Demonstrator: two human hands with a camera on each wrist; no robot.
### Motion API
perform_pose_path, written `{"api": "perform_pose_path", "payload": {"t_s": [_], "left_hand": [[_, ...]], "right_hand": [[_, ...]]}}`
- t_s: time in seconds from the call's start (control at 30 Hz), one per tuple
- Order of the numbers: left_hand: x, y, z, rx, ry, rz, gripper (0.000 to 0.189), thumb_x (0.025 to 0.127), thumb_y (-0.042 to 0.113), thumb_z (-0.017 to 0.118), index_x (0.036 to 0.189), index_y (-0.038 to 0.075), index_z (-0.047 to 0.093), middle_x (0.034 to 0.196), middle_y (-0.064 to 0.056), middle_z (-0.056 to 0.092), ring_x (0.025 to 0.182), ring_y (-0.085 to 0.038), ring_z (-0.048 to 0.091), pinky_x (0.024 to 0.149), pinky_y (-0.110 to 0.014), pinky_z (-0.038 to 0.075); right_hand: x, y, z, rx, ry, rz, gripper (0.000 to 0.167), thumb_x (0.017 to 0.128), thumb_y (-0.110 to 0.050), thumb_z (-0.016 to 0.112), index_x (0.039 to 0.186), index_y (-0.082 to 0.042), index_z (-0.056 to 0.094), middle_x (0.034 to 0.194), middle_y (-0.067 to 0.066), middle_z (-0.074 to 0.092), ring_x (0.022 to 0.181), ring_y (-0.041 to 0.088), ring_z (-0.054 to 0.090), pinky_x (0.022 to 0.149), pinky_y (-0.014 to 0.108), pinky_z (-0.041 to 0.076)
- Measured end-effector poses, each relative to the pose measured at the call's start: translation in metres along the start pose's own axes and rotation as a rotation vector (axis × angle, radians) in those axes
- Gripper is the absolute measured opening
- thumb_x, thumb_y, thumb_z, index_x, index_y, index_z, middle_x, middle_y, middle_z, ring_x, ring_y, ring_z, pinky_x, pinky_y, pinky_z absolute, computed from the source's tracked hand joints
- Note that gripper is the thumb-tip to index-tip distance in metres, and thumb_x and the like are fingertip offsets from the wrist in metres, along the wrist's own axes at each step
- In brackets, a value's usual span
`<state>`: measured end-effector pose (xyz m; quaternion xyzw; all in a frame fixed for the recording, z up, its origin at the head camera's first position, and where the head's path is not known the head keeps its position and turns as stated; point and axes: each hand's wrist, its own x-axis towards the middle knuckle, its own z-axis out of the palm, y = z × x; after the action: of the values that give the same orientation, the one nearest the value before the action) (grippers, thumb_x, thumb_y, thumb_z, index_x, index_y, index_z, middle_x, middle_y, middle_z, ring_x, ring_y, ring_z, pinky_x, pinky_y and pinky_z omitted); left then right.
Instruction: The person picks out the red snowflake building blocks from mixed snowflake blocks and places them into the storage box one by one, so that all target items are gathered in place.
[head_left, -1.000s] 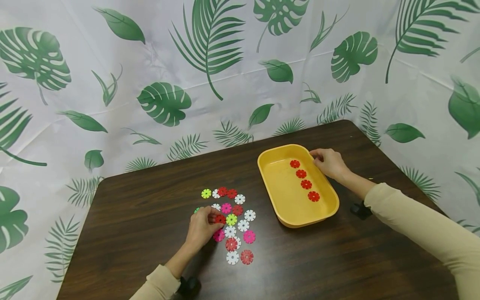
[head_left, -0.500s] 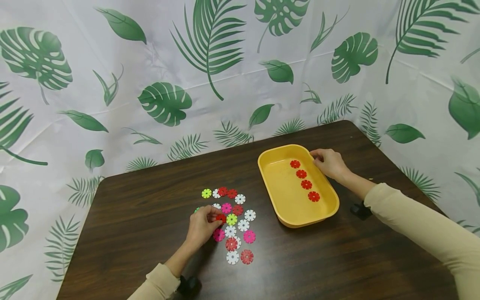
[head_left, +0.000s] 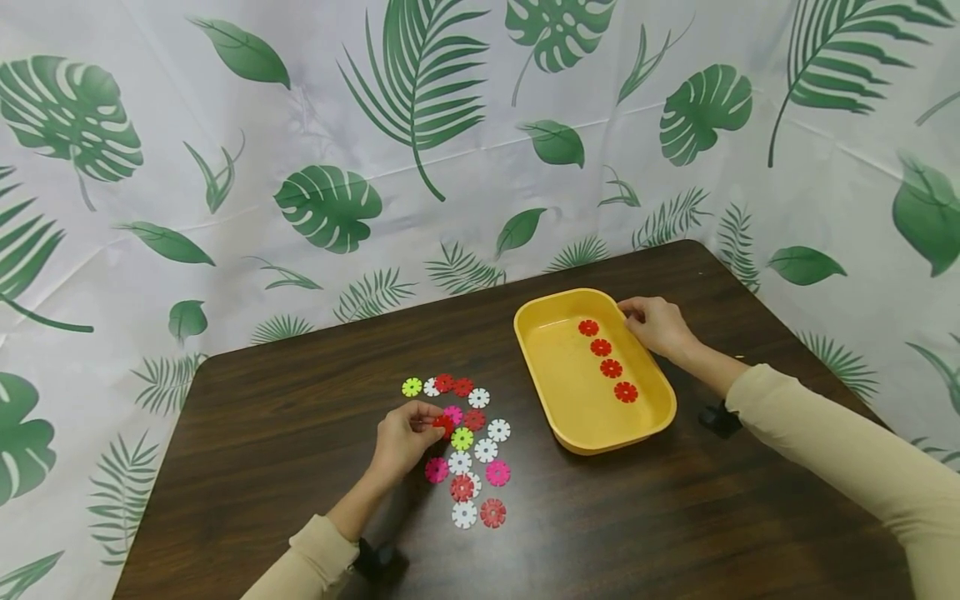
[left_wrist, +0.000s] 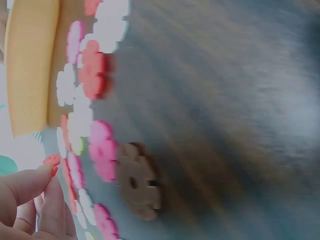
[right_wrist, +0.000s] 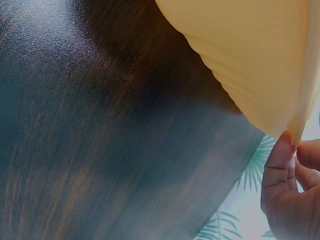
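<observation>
My left hand (head_left: 405, 435) pinches a red notched plastic disc (head_left: 444, 426) between thumb and fingers, just above the loose discs. The left wrist view shows that red disc (left_wrist: 52, 161) at the fingertips. Around it lie white, pink, red and yellow-green discs, such as a pink disc (head_left: 437, 470) and a yellow-green disc (head_left: 462, 438). To the right stands a yellow tray (head_left: 558, 375) with several red discs (head_left: 601, 347) in a row inside. My right hand (head_left: 658, 327) grips the tray's right rim near the far corner; in the right wrist view its fingers (right_wrist: 277, 170) pinch that edge.
A dark wooden table (head_left: 300, 467) carries everything. Behind it hangs a white cloth (head_left: 465, 208) printed with green leaves. In the left wrist view a brown disc (left_wrist: 137, 180) lies close to a pink one.
My left hand has lifted slightly and moved a little away from me with the red disc pinched in it. The right hand and the tray stay where they were.
</observation>
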<state>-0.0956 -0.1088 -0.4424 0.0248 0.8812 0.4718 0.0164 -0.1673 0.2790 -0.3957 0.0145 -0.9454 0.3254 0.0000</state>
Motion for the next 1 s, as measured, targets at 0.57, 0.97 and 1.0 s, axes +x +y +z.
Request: {"api": "perform_pose_path", "payload": {"t_s": [0.57, 0.97, 1.0], "left_hand": [[0.019, 0.063, 0.028, -0.374, -0.152, -0.082, 0.023, 0.082, -0.002, 0.068, 0.104, -0.005, 0.064, 0.092, -0.013, 0.062, 0.074, -0.011, 0.059, 0.068, -0.026, 0.053], [0.029, 0.114, 0.074, -0.473, -0.288, -0.028, 0.022, 0.081, -0.003, 0.068, 0.103, -0.007, 0.065, 0.091, -0.014, 0.064, 0.072, -0.005, 0.059, 0.074, -0.027, 0.055], [0.029, 0.117, 0.078, -0.471, -0.291, -0.028, 0.022, 0.081, -0.004, 0.068, 0.103, -0.007, 0.065, 0.089, -0.013, 0.064, 0.071, -0.005, 0.058, 0.072, -0.025, 0.054]], "right_hand": [[0.0, 0.0, 0.0, 0.015, -0.002, 0.008, 0.032, 0.093, 0.0, 0.05, 0.122, 0.01, 0.054, 0.094, 0.023, 0.06, 0.069, 0.024, 0.055, 0.059, 0.026, 0.05], [-0.001, 0.0, 0.0, 0.016, 0.001, 0.017, 0.031, 0.093, 0.0, 0.052, 0.123, 0.01, 0.054, 0.095, 0.024, 0.06, 0.07, 0.024, 0.055, 0.062, 0.029, 0.054], [-0.001, -0.001, 0.0, 0.015, 0.002, 0.017, 0.031, 0.093, 0.0, 0.052, 0.123, 0.01, 0.054, 0.095, 0.024, 0.06, 0.07, 0.024, 0.056, 0.062, 0.029, 0.054]]}}
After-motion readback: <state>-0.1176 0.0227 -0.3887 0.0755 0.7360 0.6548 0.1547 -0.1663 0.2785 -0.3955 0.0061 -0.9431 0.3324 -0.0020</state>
